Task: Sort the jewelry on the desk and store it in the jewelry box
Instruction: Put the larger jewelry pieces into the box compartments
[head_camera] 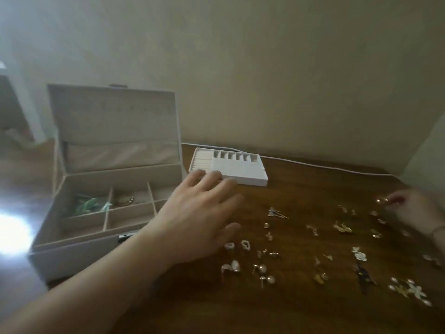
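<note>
We see an early stage — most earrings [313, 249] lie scattered on the desk [301, 189] beside the open jewelry box [103, 189], which holds few pieces. Our left hand [199, 213] hovers flat, empty; our right hand [414, 210] pinches a small gold piece [381, 200].

You have one open jewelry box [101, 179] at nine o'clock, with seven compartments visible, and one white insert tray [231, 168] at twelve. One white cable [313, 165] runs behind. Roughly two dozen small jewelry pieces [342, 227] lie scattered toward three o'clock; blur prevents an exact count. Two hands show.
</note>
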Tool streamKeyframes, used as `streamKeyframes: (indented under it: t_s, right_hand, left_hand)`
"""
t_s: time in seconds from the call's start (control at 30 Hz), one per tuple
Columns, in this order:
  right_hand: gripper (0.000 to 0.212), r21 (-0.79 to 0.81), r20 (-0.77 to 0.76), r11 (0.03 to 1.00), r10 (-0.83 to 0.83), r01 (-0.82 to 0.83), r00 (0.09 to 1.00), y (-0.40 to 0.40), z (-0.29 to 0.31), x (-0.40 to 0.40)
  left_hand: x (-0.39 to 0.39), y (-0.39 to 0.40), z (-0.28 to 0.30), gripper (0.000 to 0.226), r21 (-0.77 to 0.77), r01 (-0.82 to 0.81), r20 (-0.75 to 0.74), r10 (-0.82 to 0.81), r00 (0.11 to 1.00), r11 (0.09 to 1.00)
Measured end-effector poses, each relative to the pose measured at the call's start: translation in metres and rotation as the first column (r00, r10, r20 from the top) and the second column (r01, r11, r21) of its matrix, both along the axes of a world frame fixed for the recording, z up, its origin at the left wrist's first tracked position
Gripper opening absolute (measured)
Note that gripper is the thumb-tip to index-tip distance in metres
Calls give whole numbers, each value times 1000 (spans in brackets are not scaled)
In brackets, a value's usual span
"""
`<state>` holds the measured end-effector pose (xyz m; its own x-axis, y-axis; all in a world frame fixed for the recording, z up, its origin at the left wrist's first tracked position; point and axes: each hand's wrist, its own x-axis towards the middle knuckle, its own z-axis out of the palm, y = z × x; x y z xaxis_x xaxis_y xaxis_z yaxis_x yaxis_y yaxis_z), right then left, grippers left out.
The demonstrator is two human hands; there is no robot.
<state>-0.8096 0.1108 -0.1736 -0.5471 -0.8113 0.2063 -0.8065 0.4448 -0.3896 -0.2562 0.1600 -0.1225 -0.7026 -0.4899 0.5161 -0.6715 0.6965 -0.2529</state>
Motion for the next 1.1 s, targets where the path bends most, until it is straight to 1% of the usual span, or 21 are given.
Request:
streamKeyframes:
  t_s: [0.03,0.07,0.1,0.13,0.17,0.2,0.23,0.27,0.3,0.37,0.43,0.47,0.53,0.6,0.67,0.8,0.87,0.93,1.0,1.03,1.1]
  right_hand:
    - [13,-117,-71,993,-9,1,997,-23,-11,-39]
    - [20,-231,-171,971,15,-55,985,-44,-14,-51]
    - [16,-299,-164,940,119,-164,979,-61,-8,-26]
    - [10,-323,-93,907,254,-270,963,-58,7,33]
    - [22,-328,-19,854,421,-403,907,-42,33,121]
    - [26,-290,-41,822,502,-491,864,-11,65,216]
    - [23,-321,-21,779,563,-539,826,-3,77,285]
    - [20,-329,-4,724,641,-606,767,6,84,335]
    - [18,-324,2,647,730,-690,683,12,88,377]
    - [15,-353,92,483,870,-801,484,15,86,450]
    - [14,-319,150,350,936,-881,318,16,82,504]
    - [14,-291,147,285,956,-913,252,17,80,526]
    - [15,-208,135,185,978,-960,160,16,75,559]
    - [17,-103,169,121,980,-987,102,14,69,577]
    - [18,-26,213,79,975,-997,71,14,66,584]
    - [24,-46,308,16,951,-999,1,15,69,584]
    - [32,-49,308,7,952,-999,-8,16,69,579]
    - [40,-59,247,49,968,-997,33,17,71,570]
    - [43,-120,191,115,977,-986,90,19,79,550]
    - [42,-169,167,153,978,-974,124,21,84,536]
    - [36,-258,104,247,968,-934,228,27,94,501]
  left_hand:
    - [24,0,1,41,-8,-60,-20,60,998,998]
    - [48,0,2,41,-2,-121,-45,121,992,993]
    - [70,1,3,43,16,-178,-67,179,982,984]
    - [90,2,3,45,43,-224,-89,227,970,974]
    - [109,5,2,47,73,-252,-123,259,958,965]
    - [123,7,0,48,101,-255,-175,269,947,962]
    - [138,12,-2,47,122,-251,-237,273,932,960]
    - [150,16,-5,46,134,-242,-306,272,912,961]
    - [160,21,-10,45,144,-237,-374,274,886,961]
    - [176,31,-22,42,163,-225,-483,276,831,961]
    - [185,37,-35,43,179,-175,-571,247,783,968]
    - [188,39,-40,47,192,-145,-611,234,756,971]
    - [191,38,-46,62,201,-103,-665,213,716,974]
    - [192,39,-47,75,191,-86,-682,195,705,978]
    - [193,39,-48,82,172,-83,-696,181,695,982]
    - [196,37,-50,83,186,-51,-710,170,684,981]
    - [196,37,-51,81,193,-35,-710,164,685,981]
    - [195,38,-51,78,207,-28,-703,169,691,978]
    - [195,40,-49,74,224,-35,-695,185,695,974]
    - [195,41,-49,71,232,-33,-693,189,695,972]
    - [195,41,-49,62,248,-36,-681,200,704,968]
